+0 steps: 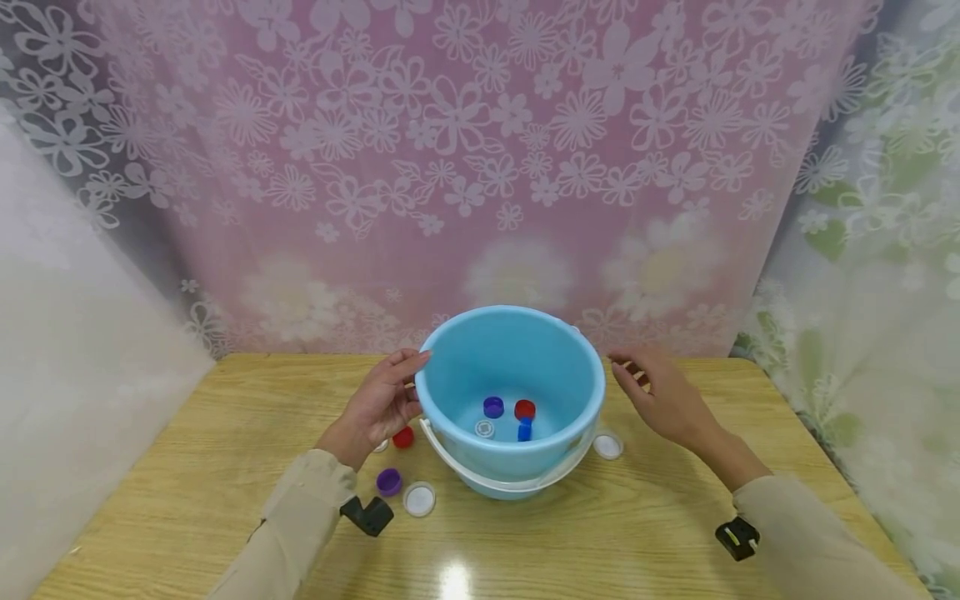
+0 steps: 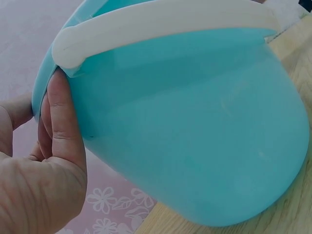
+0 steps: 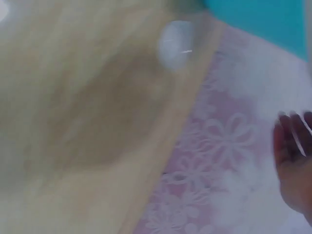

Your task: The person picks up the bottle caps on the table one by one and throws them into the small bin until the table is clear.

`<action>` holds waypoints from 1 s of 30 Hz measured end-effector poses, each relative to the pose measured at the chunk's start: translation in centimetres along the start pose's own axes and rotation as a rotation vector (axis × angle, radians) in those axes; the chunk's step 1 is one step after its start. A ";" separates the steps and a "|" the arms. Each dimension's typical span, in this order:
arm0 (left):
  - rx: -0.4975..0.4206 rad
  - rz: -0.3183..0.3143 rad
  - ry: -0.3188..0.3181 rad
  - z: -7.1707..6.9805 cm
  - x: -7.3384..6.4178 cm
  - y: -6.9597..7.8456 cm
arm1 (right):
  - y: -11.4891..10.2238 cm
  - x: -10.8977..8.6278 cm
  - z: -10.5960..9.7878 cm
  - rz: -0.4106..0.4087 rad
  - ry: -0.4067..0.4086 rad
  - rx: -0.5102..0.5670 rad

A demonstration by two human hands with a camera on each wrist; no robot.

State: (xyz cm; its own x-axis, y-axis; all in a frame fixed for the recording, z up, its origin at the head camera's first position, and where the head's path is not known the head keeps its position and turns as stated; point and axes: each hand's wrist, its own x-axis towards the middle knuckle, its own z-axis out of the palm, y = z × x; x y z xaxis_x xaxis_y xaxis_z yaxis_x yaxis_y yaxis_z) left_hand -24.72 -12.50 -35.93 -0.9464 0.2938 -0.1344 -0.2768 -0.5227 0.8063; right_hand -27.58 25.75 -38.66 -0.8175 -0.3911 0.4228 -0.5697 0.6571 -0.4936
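From where I stand, two beige sleeves [image 1: 303, 500] come in at the bottom left and bottom right of the frame, each with a small black device [image 1: 367, 515] at the wrist. On the wooden table [image 1: 675, 525], left of lower centre, lie a white lid [image 1: 419, 499], a purple cap [image 1: 389, 482] and, higher up, a red cap [image 1: 403, 437]; a pale cap [image 1: 381, 446] peeks out beside the left hand [image 1: 384, 398]. Just right of the blue bucket [image 1: 483, 457] is another white disc [image 1: 608, 446].

The bucket stands just below centre, its white handle [image 1: 517, 485] hanging down the near side. The left hand has its rim pinched, thumb over the edge and fingers against the outside wall. Off to the right, the right hand [image 1: 662, 400] holds nothing; its fingers curl loosely, a little apart from the bucket.

Down inside I can see a ridged white cap [image 1: 484, 429], a blue piece [image 1: 524, 431], a violet ring-shaped cap [image 1: 492, 407] and a second red one. Behind everything, a pink flowered curtain [image 1: 465, 167] fills the upper frame.
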 end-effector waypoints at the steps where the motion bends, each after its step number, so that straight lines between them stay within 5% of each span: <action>1: 0.002 -0.001 -0.001 0.0 0.0 0.0 | 0.4 -0.5 0.2 0.017 -0.051 0.001; 7: 0.008 -0.010 0.006 0.1 0.0 0.2 | 2.0 -2.3 1.8 0.099 -0.273 0.026; 13: 0.015 -0.026 0.020 0.2 0.0 0.2 | 2.8 -3.4 2.8 0.085 -0.394 -0.016; 30: 0.014 -0.029 0.031 0.1 -0.2 0.2 | 3.0 -3.8 4.0 -0.015 -0.407 -0.022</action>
State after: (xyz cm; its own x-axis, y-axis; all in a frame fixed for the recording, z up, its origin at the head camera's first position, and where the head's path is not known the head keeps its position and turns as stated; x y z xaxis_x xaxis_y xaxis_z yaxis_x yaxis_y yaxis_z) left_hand -24.57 -12.63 -35.69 -0.9427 0.2839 -0.1753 -0.3020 -0.5028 0.8099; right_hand -26.50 26.65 -44.74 -0.7784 -0.6209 0.0926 -0.5834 0.6611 -0.4718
